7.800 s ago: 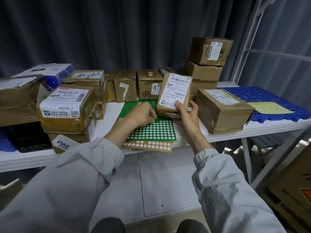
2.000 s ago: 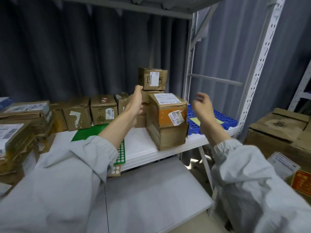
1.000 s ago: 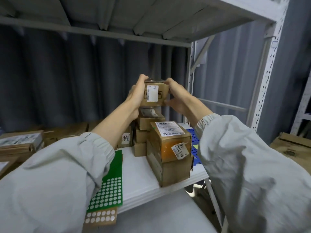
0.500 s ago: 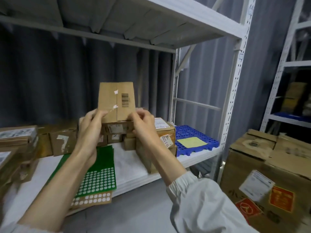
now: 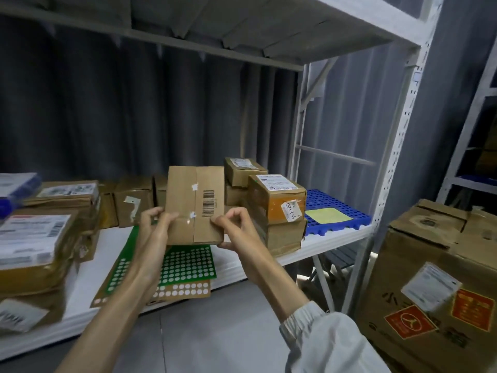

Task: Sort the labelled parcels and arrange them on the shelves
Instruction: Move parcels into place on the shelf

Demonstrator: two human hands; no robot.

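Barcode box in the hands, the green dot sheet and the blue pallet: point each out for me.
barcode box (image 5: 188, 203), head view, on its bare cardboard face left of the barcode.
green dot sheet (image 5: 188, 265), head view, on its dotted area below the box.
blue pallet (image 5: 322, 200), head view, on its grid behind the yellow sheet.

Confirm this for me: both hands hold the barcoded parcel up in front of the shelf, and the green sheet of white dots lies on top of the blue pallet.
Not quite. In the head view the green dot sheet lies on the white shelf, below the parcel, well left of the blue pallet. The left hand and right hand do hold the parcel up.
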